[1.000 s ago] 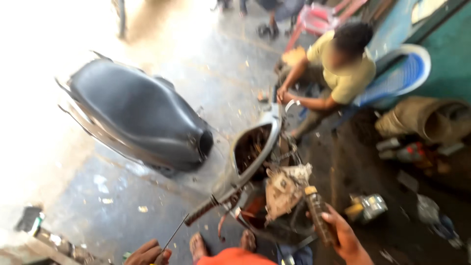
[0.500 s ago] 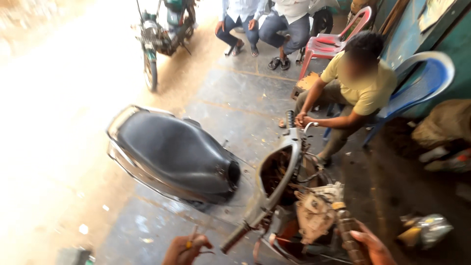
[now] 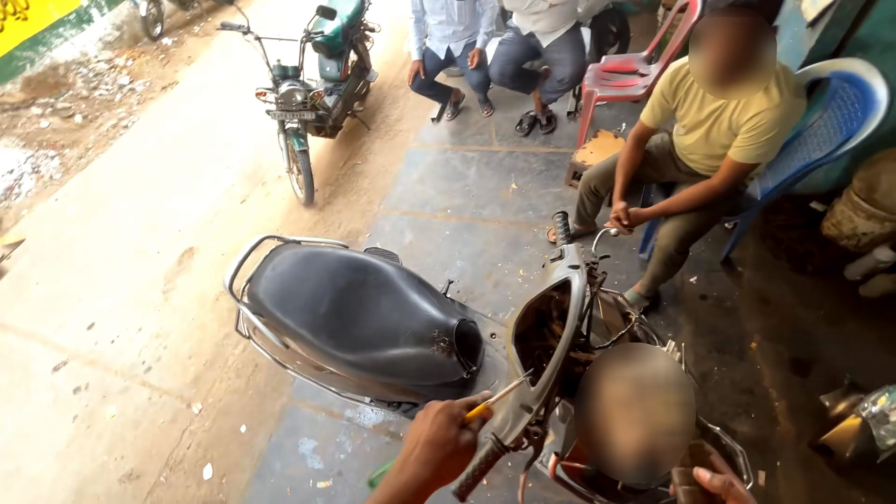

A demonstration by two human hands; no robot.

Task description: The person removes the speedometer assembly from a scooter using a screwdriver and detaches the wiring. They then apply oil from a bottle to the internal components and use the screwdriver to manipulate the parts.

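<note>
One screwdriver [image 3: 485, 403] (yellow shaft collar, thin metal blade) sits clamped in the left hand [image 3: 439, 446], its tip touching the grey plastic handlebar cowl [image 3: 560, 317]. The right hand [image 3: 717, 481] is at the frame's lower edge; its grip cannot be told. One black padded seat [image 3: 359, 317] lies on the stone floor [image 3: 467, 196]. Two plastic chairs [image 3: 831, 121], one moped [image 3: 313, 93], three seated people.

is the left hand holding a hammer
No, the left hand grips a screwdriver with a yellow-and-green handle, its thin shaft pointing toward the scooter handlebar.
</note>
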